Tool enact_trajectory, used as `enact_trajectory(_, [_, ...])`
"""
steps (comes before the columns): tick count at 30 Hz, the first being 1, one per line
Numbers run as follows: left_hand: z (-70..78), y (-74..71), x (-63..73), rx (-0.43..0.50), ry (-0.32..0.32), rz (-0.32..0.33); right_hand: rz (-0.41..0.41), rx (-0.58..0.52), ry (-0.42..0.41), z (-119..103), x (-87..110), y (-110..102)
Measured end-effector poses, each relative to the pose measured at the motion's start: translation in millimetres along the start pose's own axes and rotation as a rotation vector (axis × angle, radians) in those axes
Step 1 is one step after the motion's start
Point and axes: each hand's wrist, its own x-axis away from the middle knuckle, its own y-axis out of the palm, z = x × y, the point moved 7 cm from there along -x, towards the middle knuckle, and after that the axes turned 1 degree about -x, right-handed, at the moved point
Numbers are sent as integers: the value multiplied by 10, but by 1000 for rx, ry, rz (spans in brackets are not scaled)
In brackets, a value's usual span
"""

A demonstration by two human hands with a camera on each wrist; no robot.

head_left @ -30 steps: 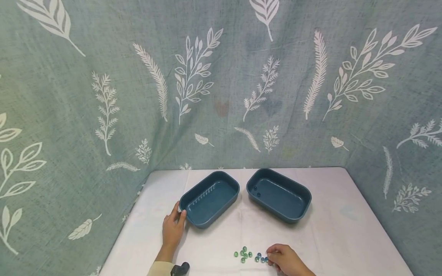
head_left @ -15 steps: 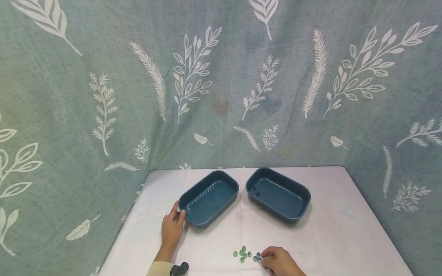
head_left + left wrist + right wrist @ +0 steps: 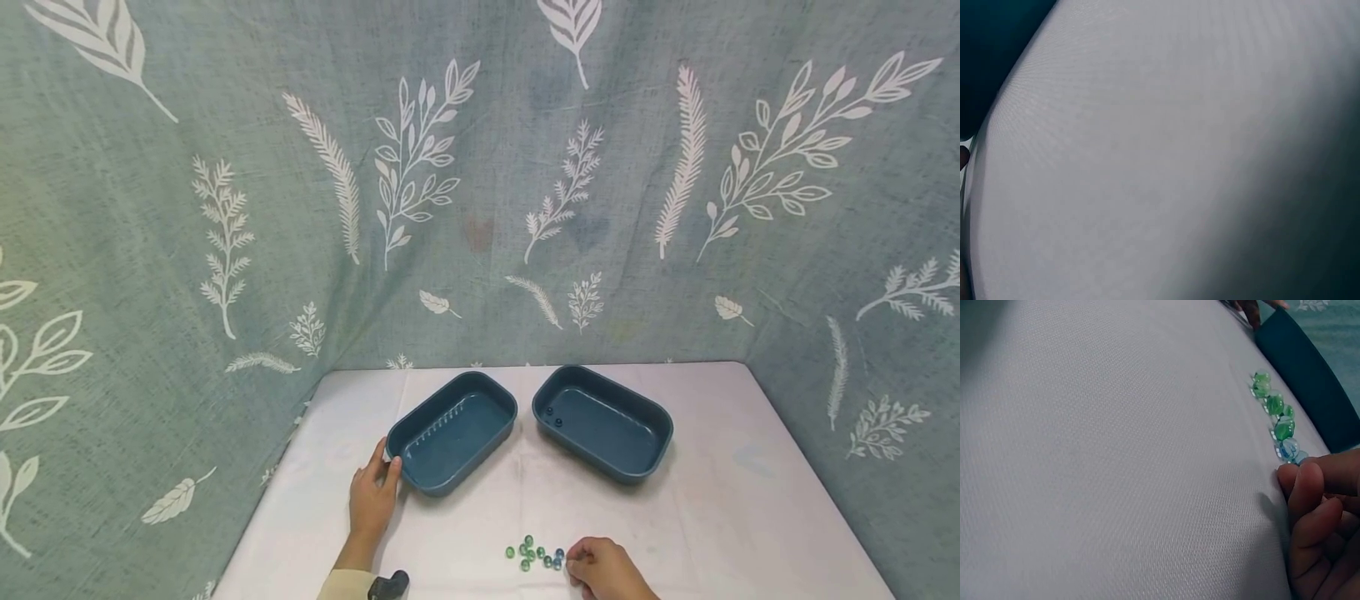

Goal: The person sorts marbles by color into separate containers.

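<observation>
My left hand [image 3: 372, 500] grips the near left corner of the left dark blue tray [image 3: 452, 487], thumb and fingers on either side of that corner. Several clear glass marbles lie on the white cloth: green marbles [image 3: 510, 552] on the left, blue marbles [image 3: 559, 553] right beside my other hand. Low over the cloth, my right hand [image 3: 610, 570] has its fingers curled and pinches a blue marble, now hidden behind the fingertips. In the right wrist view, the thumb and forefinger meet at the near end of the marble row [image 3: 1284, 429].
A second dark blue tray [image 3: 618, 473] stands at the back right, with two small dark marbles [image 3: 554, 417] at its left end. White cloth [image 3: 742, 508] covers the table. A leaf-patterned green curtain [image 3: 480, 208] hangs behind and at both sides.
My right hand has shifted slightly left, and its fingertips have covered the rightmost blue marble. The blue marbles beside it have moved a little left, towards the green ones. My left hand stays at the tray.
</observation>
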Motion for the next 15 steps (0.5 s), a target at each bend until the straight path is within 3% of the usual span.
enact_trajectory(15, [2, -2, 8, -8, -4, 8, -28, -49, 41, -10, 31, 11])
